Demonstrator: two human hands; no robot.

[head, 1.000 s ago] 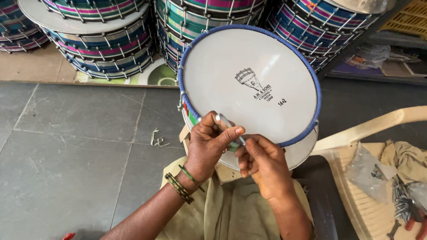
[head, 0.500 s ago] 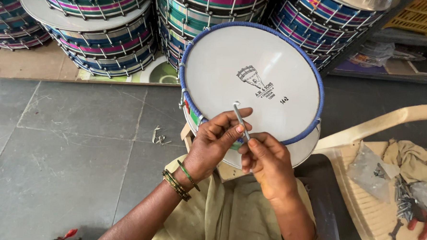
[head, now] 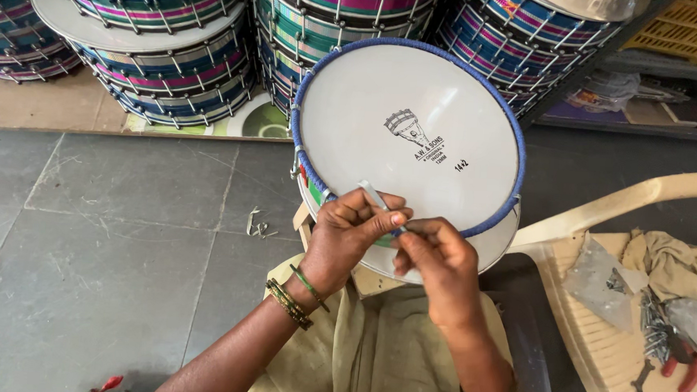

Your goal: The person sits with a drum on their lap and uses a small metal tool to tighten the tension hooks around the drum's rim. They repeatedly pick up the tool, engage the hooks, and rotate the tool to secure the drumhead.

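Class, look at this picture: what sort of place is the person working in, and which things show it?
Probably a drum-making workshop. Stacks of finished drums line the back, both hands hold a metal hook at a drum rim, and pliers and bolts lie on a plastic chair.

Both forearms are reaching away from the body, converging. The left hand [head: 352,234] is curling, thumb and fingertips pinched together; the right hand [head: 436,262] is bending beside it, fingertips nearly touching.
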